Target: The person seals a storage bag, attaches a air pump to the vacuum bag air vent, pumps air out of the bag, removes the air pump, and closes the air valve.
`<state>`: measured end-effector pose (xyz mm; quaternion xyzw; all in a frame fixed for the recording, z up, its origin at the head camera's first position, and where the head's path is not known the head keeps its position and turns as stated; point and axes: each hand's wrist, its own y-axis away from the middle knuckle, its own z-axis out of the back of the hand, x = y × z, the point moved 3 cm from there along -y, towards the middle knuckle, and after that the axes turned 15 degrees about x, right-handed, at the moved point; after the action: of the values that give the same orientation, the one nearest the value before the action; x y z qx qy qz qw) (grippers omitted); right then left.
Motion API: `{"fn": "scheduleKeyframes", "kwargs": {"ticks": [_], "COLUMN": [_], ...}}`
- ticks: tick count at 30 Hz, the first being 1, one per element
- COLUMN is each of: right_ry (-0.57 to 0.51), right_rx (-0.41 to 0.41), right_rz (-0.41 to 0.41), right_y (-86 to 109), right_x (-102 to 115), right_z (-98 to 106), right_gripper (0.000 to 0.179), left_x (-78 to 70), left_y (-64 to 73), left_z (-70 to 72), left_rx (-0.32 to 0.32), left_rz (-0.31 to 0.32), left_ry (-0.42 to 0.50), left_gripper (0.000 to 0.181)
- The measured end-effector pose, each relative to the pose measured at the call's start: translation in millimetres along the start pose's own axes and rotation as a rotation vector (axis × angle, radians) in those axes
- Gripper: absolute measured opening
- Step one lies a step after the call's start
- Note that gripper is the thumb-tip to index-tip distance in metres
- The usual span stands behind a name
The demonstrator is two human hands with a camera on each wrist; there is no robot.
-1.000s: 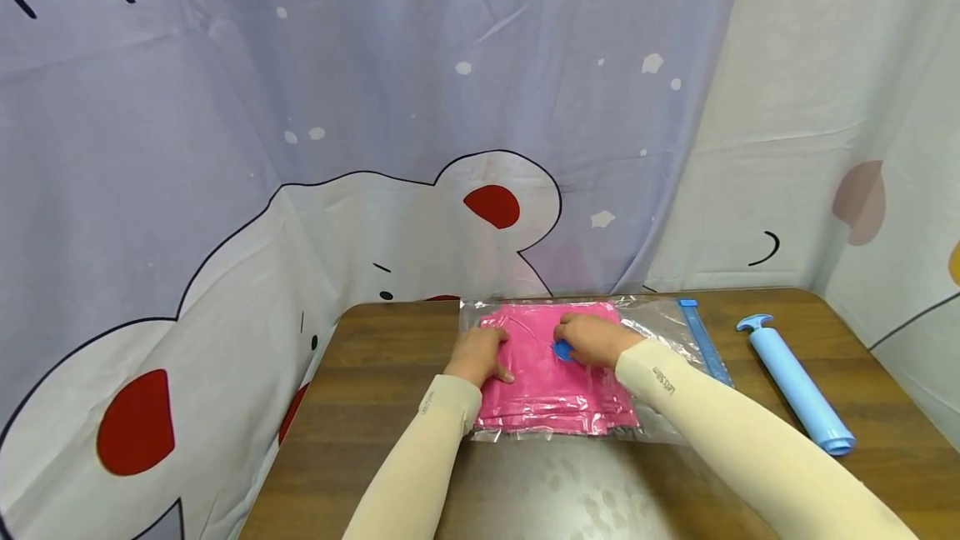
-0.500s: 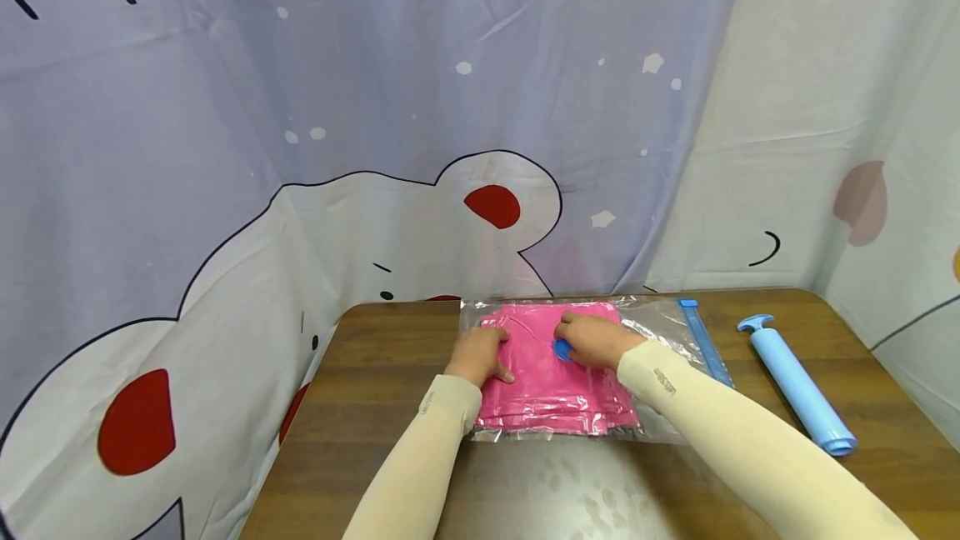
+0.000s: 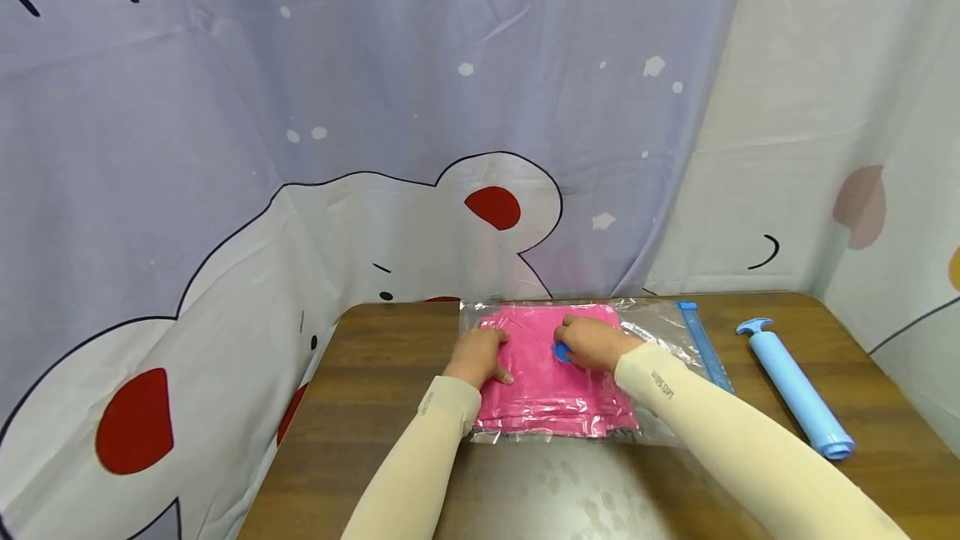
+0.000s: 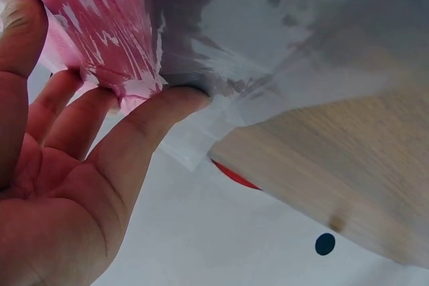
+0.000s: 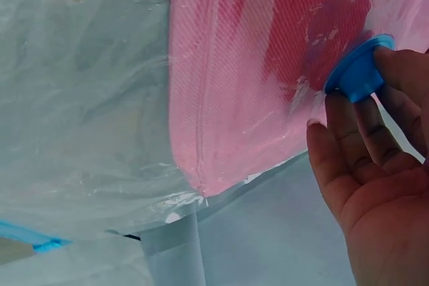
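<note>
A clear plastic vacuum storage bag (image 3: 660, 322) lies flat on the table with a folded pink cloth (image 3: 543, 394) inside. My right hand (image 3: 594, 344) pinches the round blue valve cap (image 3: 561, 352) on the bag's upper face; in the right wrist view thumb and fingertips close around the cap (image 5: 362, 75). On the left side of the bag rests my left hand (image 3: 477, 357), its fingers spread over the edge of the cloth. The left wrist view has that hand (image 4: 74, 165) with fingers extended against the plastic. A blue zip strip (image 3: 705, 347) runs along the bag's right end.
To the right of the bag lies a light blue hand pump (image 3: 801, 394) with a T-shaped handle. The brown wooden table (image 3: 375, 415) ends at the back against a printed curtain (image 3: 360, 232), which also hangs at both sides.
Both hands keep their places on the bag, and the right still grips the blue cap. Only a very slight shift of the head view shows.
</note>
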<state>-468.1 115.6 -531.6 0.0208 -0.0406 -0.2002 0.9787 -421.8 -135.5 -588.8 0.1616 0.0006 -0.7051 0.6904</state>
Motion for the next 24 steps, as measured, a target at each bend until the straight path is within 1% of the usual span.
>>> {"fn": "scheduleKeyframes", "kwargs": {"ticks": [1, 3, 6, 8, 11, 17, 20, 24], "right_ry": [-0.013, -0.044, -0.053, -0.053, -0.069, -0.067, -0.052, -0.042], "right_rx": [0.021, 0.067, 0.103, 0.114, 0.123, 0.145, 0.137, 0.124], "right_rz": [-0.006, -0.023, -0.044, -0.052, -0.056, -0.078, -0.075, -0.059], "right_y": [5.7, 13.8, 18.4, 18.5, 16.4, 11.5, 11.1, 12.5], "right_x": [11.5, 29.1, 40.1, 41.8, 38.4, 31.4, 31.4, 33.1], "right_z": [11.4, 26.4, 34.9, 37.0, 37.9, 40.4, 41.5, 42.7], "right_gripper": [0.010, 0.010, 0.011, 0.012, 0.012, 0.006, 0.008, 0.012], "left_x": [0.4, 1.1, 1.2, 1.3, 1.2, 1.9, 2.1, 1.7], "left_y": [0.5, 1.5, 2.9, 3.2, 2.9, -1.1, -1.6, -0.8], "left_z": [-1.4, -4.2, -6.9, -6.6, -3.9, 0.4, 1.2, 1.7], "left_rx": [0.003, 0.018, 0.030, 0.029, 0.012, -0.002, -0.012, -0.002], "left_rz": [0.000, 0.001, -0.002, 0.001, 0.003, -0.007, -0.008, -0.006], "left_ry": [-0.012, -0.010, 0.003, 0.018, 0.008, 0.016, 0.005, -0.007], "left_gripper": [0.096, 0.095, 0.094, 0.094, 0.094, 0.096, 0.097, 0.097]}}
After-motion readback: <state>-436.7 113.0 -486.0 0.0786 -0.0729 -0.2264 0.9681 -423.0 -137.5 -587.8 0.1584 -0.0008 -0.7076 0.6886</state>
